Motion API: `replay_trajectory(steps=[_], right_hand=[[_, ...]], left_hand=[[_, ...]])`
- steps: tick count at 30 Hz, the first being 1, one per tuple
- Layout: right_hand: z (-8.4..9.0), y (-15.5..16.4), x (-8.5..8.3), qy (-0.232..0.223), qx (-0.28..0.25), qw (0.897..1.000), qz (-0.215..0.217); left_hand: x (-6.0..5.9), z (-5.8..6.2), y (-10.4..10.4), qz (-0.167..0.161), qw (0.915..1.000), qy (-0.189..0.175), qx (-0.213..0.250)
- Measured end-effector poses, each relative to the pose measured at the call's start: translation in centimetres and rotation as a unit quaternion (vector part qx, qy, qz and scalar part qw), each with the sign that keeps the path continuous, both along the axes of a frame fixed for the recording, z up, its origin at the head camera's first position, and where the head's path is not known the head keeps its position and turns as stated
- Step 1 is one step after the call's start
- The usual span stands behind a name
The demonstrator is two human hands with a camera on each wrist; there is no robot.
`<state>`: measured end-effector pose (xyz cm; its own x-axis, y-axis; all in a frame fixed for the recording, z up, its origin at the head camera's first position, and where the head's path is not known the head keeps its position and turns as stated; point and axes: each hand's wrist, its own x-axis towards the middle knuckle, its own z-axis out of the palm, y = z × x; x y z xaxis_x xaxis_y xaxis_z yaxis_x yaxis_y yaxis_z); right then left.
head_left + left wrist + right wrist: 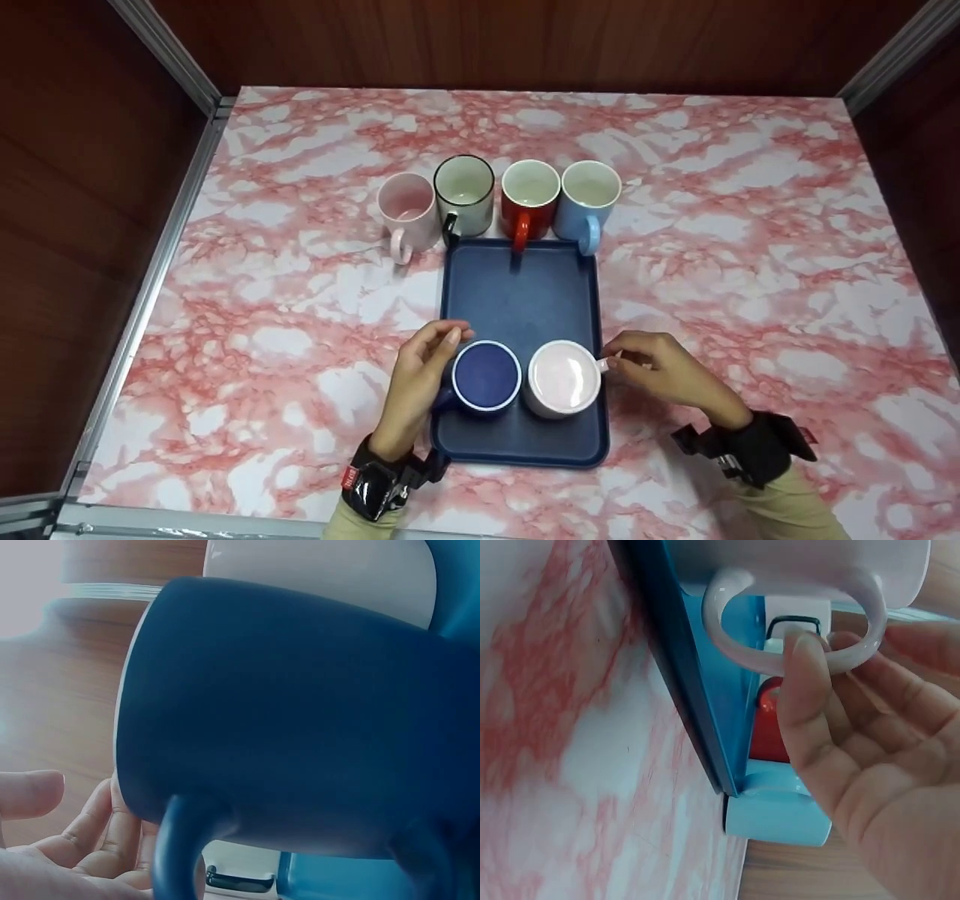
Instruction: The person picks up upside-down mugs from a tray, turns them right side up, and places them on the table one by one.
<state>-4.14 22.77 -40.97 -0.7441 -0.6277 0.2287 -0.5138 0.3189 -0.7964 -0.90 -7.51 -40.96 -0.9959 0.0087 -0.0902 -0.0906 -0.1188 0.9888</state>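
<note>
A dark blue mug (486, 376) with a white-edged top stands on the blue tray (523, 292), its handle towards the left. Beside it on the tray is a pale pinkish-white mug (564, 376), handle pointing right. My left hand (422, 379) is at the left of the dark blue mug. In the left wrist view its thumb (31, 793) stays apart from that mug, while the other fingers are loosely bent near the edge and partly hidden. My right hand (664, 369) pinches the pale mug's handle (761, 660) between thumb and fingers.
Along the tray's far edge stand a pink mug (409, 214), a white mug (466, 196) with black handle, a red mug (529, 202) and a light blue mug (589, 199). The red-and-white marbled table (750, 262) has brown wooden panels (525, 45) around it.
</note>
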Motion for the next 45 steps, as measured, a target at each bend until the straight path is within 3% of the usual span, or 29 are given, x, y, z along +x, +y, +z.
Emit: replay_trajectory(steps=[6,11,18,37,45], right_hand=[[-2.4,0.9,-0.4,0.043,0.027,0.998,0.024],[-3.4,0.2,-0.2,0.099,0.066,0.993,-0.004],[-3.7,-0.4,0.2,0.140,0.070,0.987,-0.032],[-3.8,0.4,0.3,0.101,0.013,0.995,-0.006],[-3.9,0.1,0.4,0.113,-0.007,0.994,-0.008]], left_hand=[[-0.1,-0.1,-0.1,0.001,1.0000,-0.004,-0.003],[-0.3,-0.4,0.0,-0.002,1.0000,0.000,-0.003],[-0.2,-0.7,-0.1,0.009,0.9999,-0.014,0.002],[0.1,-1.7,-0.3,0.017,0.9996,-0.020,-0.005],[0.3,-1.6,-0.2,0.015,0.9998,-0.015,0.000]])
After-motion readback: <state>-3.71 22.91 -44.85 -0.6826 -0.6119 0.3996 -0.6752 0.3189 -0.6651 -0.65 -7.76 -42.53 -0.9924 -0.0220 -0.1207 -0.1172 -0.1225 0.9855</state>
